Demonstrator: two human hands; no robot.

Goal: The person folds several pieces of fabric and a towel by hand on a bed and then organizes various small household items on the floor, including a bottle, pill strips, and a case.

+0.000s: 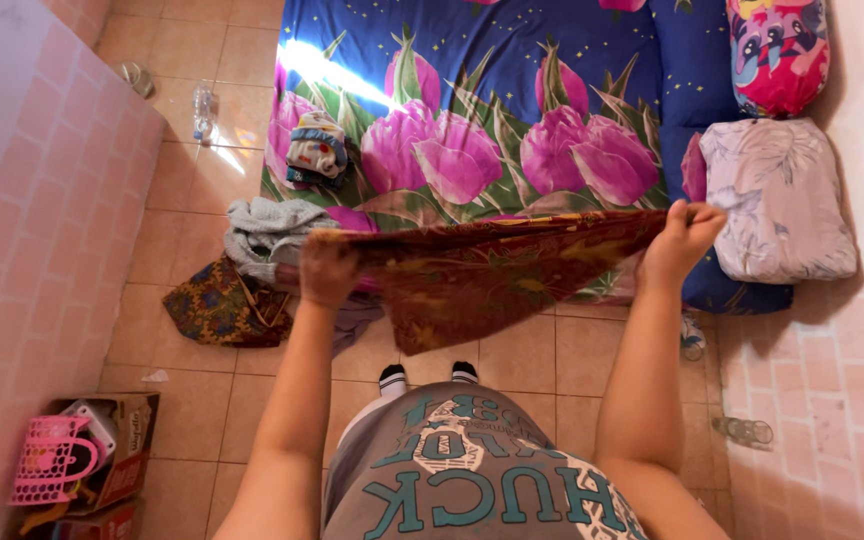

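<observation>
While stretched between both hands, the patterned cloth (482, 270) hangs — fingers (697, 215) pinching its corners

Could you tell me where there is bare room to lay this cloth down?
The tulip bedsheet is bare between the folded clothes and the pillows. Floor tiles lie bare near the bottle. The clothes pile crowds the mattress corner.

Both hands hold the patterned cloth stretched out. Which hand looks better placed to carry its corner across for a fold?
Probably the right hand: it pinches the reddish-brown cloth's corner in plain view, whereas the left hand is wrapped in fabric.
</observation>
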